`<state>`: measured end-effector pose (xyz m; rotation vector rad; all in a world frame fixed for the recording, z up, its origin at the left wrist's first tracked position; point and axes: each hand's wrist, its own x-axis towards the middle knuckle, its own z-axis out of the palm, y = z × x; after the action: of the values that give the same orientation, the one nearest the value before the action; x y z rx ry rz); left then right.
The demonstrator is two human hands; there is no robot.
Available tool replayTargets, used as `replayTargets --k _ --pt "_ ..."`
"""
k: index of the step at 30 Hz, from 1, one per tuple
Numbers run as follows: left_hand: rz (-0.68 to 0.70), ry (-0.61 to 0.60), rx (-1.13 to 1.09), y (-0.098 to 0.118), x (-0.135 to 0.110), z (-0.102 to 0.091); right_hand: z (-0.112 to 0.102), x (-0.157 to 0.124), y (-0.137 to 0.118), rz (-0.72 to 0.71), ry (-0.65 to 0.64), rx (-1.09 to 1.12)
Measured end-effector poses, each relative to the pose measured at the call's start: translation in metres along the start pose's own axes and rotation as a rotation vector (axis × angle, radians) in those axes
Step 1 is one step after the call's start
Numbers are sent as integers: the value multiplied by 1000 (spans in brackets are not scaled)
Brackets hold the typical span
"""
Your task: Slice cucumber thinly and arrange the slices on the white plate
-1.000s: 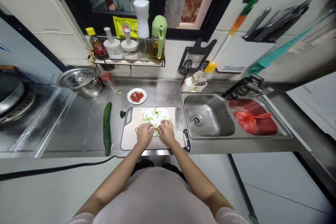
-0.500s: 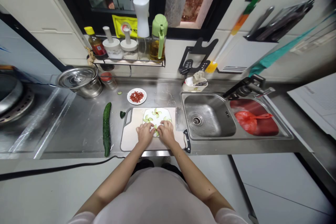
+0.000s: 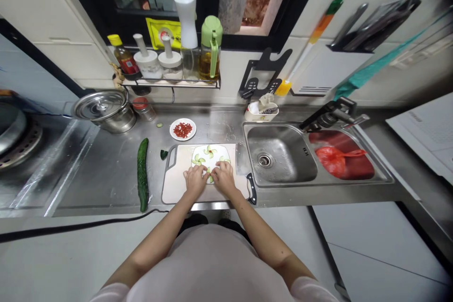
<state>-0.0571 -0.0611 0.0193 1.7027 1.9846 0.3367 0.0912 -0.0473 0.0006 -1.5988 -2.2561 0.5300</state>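
Observation:
A square white plate (image 3: 211, 160) sits on the pale cutting board (image 3: 176, 184), with thin green cucumber slices (image 3: 199, 161) fanned in small groups around it. Some groups have a red bit in the middle. My left hand (image 3: 196, 181) and my right hand (image 3: 224, 178) meet at the plate's near edge. Their fingertips are pinched around cucumber slices (image 3: 211, 179) there, partly hidden by the fingers. To the board's right lies a knife with a black handle (image 3: 252, 188). Left of the board is a whole cucumber (image 3: 142, 174), with a cut cucumber end (image 3: 163, 154) nearer the board.
Behind the board stands a small white dish of chopped red pieces (image 3: 183, 130). A lidded steel pot (image 3: 120, 118) and a red-lidded jar (image 3: 144, 108) are at back left. The double sink (image 3: 283, 151) is on the right, a red bag (image 3: 331, 160) in its far basin.
The view has shifted slightly. Both hands stay at the plate's near edge, with only slight finger movement visible.

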Motion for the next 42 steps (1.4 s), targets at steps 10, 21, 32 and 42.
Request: replayTargets --k 10,21,32,42 --pt "-30 22 -48 -2 1 -5 -8 1 -1 28 41 48" --pt "-26 19 20 -1 0 -3 -1 4 -4 39 11 33" --pt "-3 26 -6 3 2 0 0 3 -2 15 44 15" --pt "-23 18 -30 6 2 0 0 5 1 -18 67 20"
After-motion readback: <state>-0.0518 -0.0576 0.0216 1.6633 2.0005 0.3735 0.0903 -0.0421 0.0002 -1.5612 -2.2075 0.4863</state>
